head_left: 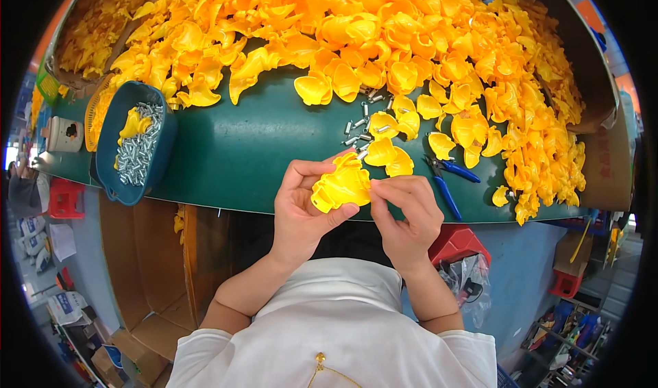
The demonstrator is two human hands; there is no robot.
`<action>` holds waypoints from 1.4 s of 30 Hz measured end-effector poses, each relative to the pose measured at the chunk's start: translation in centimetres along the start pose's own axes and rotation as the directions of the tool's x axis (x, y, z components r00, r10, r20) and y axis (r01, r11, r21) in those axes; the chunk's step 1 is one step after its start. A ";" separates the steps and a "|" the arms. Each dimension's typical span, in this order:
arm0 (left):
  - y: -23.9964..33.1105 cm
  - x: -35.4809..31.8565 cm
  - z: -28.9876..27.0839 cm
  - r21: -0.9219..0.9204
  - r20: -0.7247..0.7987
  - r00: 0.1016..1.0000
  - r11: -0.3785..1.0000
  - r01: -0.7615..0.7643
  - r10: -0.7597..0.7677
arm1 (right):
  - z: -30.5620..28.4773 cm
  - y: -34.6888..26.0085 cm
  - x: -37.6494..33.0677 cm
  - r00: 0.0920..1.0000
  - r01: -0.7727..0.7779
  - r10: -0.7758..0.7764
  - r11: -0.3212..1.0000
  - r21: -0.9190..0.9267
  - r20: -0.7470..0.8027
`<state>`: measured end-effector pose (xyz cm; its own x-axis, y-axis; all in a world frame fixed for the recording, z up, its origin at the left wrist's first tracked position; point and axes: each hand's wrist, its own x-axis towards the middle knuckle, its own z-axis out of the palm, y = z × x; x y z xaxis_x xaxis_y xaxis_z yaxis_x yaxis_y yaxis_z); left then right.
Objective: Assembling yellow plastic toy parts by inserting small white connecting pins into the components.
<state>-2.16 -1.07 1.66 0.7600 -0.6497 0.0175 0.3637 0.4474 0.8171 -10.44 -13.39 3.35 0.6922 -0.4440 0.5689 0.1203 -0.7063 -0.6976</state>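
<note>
Over the near edge of the green table, my left hand (pixel 301 206) grips a yellow curved plastic part (pixel 340 182), thumb at its lower side and fingers behind it. My right hand (pixel 409 213) is closed in a pinch at the right side of that part; whatever is between its fingertips is too small or hidden to make out. Just beyond my hands lie several small silver metal pins (pixel 355 140) and loose yellow shell pieces (pixel 382 124). Blue-handled pliers (pixel 447 182) rest on the table to the right of my right hand.
A large heap of yellow plastic shells (pixel 384 25) covers the far side of the green table (pixel 247 141). At the left, a dark blue bin (pixel 163 152) holds silver pins and a yellow piece. Cardboard boxes (pixel 606 141) stand at the right, and a red stool (pixel 458 244) is below the table.
</note>
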 end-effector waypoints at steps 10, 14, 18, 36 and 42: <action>-0.3 0.0 -0.4 0.005 -0.022 1.000 1.000 -0.004 0.004 | -0.3 -0.1 -0.3 0.981 -0.051 0.048 0.999 0.013 0.186; -0.8 0.0 -0.6 -0.103 -0.030 0.999 0.994 0.041 -0.045 | -0.1 -0.1 -1.3 0.961 -0.161 0.131 0.981 0.110 0.244; -0.6 -0.2 -1.1 -0.141 -0.074 0.989 0.984 0.113 -0.124 | -1.5 0.9 0.2 0.910 -0.208 0.126 0.963 0.173 0.396; 0.5 1.0 -1.9 -0.230 -0.049 0.969 0.947 0.223 -0.240 | -1.8 3.5 6.5 0.962 -0.096 0.122 0.989 -0.116 0.246; 0.7 0.9 -2.0 -0.241 0.030 0.970 0.940 0.242 -0.242 | -0.3 1.8 4.4 0.936 -0.306 0.207 0.880 0.364 0.285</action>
<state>-0.17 -0.15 1.12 0.6330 -0.7566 -0.1639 0.6554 0.4111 0.6336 -7.35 -16.78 4.70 0.8756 -0.4047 0.2636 0.1531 -0.2850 -0.9462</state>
